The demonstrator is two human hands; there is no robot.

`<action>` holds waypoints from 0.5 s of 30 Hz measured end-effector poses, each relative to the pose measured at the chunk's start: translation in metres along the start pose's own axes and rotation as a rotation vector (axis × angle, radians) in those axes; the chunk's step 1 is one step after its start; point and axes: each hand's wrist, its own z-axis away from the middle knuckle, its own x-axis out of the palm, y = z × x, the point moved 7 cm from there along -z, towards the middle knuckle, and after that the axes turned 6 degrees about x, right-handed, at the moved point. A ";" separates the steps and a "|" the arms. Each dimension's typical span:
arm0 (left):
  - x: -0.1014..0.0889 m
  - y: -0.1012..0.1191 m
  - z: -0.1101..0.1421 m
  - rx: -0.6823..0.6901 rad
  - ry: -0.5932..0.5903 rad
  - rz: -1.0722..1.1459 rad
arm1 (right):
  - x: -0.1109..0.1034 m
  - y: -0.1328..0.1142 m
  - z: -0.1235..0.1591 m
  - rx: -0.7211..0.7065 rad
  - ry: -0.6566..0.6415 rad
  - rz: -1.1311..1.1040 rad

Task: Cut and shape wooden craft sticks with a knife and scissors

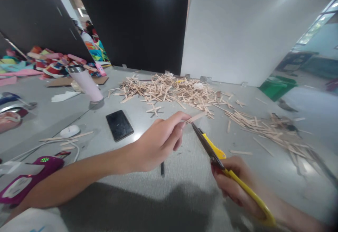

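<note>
Pinched between the fingertips of my left hand (163, 137) is a flat wooden craft stick (198, 116), its free end pointing right. My right hand (235, 182) grips a pair of yellow-handled scissors (207, 145). The tips of the dark blades come up to the stick close to my left fingertips; whether they touch it I cannot tell. Beyond my hands lies a heap of wooden sticks (166, 89), several of them joined in crosses. One crossed piece (153, 110) sits in front of the heap. More loose sticks (253, 123) spread out to the right.
A black phone (119, 125), a pink tumbler (87, 84) and a white mouse (70, 131) stand left of my hands. At the lower left is a purple power strip (34, 175) with a white cable. Black and white panels (224, 31) rise behind the table. A green bin (278, 87) is at right.
</note>
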 end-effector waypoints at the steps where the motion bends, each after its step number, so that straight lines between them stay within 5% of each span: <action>1: 0.000 0.000 0.000 0.002 0.001 0.000 | 0.000 -0.001 0.000 -0.008 -0.005 0.007; 15: -0.001 0.000 0.001 0.050 0.007 -0.027 | 0.001 -0.004 0.000 -0.013 0.006 0.011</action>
